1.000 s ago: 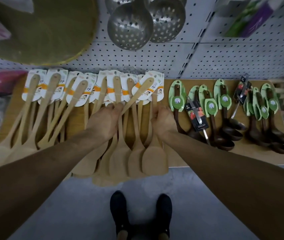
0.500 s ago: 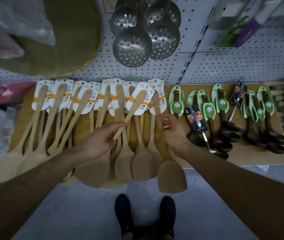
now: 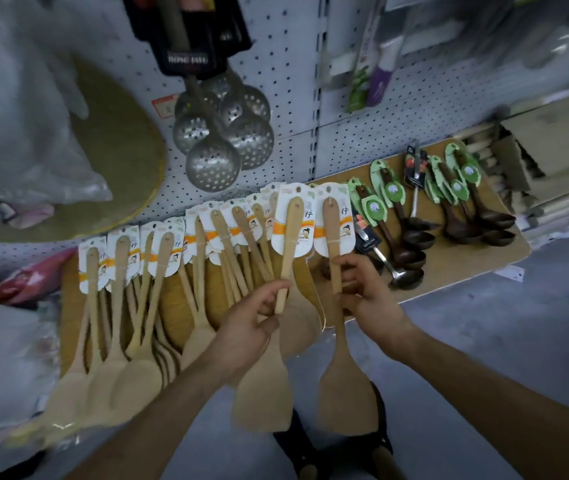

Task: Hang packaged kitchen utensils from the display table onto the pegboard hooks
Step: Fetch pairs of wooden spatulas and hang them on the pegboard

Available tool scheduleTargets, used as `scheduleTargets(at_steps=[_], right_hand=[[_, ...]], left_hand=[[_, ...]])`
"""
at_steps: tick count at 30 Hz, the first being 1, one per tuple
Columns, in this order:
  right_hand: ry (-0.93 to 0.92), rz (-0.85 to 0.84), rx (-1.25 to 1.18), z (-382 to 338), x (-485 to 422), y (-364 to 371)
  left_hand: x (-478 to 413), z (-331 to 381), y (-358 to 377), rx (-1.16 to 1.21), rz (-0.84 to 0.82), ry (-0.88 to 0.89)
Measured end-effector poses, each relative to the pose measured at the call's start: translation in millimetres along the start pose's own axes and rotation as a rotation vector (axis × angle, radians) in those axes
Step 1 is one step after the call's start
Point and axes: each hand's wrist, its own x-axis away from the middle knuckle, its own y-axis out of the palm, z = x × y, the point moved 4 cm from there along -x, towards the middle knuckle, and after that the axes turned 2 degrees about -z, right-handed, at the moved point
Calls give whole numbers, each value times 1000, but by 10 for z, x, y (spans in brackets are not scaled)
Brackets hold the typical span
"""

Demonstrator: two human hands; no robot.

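spatulas [image 3: 332, 258]: matt pale wood, paper cards | skimmers [image 3: 213, 164]: dull perforated metal | ladles [image 3: 411, 252]: glossy dark

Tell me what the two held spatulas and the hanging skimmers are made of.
Left spatula and right spatula: likely bamboo or wood, matte, judging by the pale tan surface. Skimmers: metal, probably steel, with a dull grey sheen and punched holes.

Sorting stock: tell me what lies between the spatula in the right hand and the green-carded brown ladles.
A black-carded steel ladle lies there on the table, seen in the head view.
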Motion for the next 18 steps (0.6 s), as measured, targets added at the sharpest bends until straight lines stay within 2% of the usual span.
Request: scheduleTargets(at_steps=[6, 11, 18], right_hand=[[-101, 107, -2, -232, 593, -553], [-130, 184, -46, -421, 1189, -1136], [-232, 354, -31, -812, 2079, -2286]], left_hand=[[-38, 705, 242, 16, -150, 64], [-23, 1413, 669, 70, -204, 187], [-53, 2815, 1506, 111, -369, 381]])
